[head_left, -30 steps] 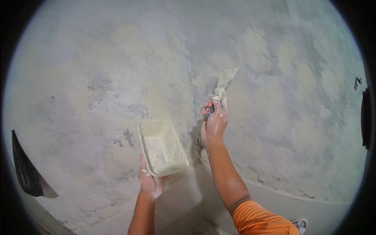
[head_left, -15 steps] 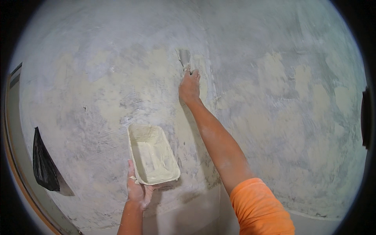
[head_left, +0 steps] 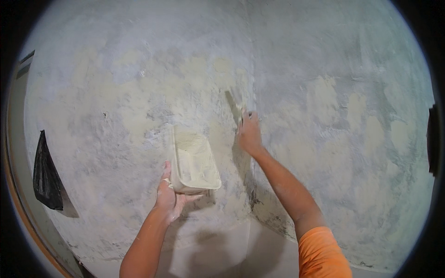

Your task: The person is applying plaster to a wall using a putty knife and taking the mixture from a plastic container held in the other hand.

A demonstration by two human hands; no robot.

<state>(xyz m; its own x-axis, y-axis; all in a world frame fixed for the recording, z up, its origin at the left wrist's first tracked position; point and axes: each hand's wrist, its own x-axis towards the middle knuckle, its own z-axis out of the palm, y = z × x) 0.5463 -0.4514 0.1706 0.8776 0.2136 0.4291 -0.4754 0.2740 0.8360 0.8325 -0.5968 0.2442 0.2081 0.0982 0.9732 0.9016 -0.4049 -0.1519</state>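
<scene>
Head view: rough, patchy grey wall [head_left: 125, 194]; before it, rectangular tub [head_left: 211, 185] coated inside with pale paste [head_left: 192, 160]; left hand [head_left: 169, 197] pinching tub, fingers beneath; right hand [head_left: 251, 133] near the corner, fingers curled round scraper [head_left: 243, 110].

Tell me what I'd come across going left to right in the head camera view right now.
Black plastic bag → pale rectangular tub → right hand → orange sleeve → dark object at the right rim.
</scene>
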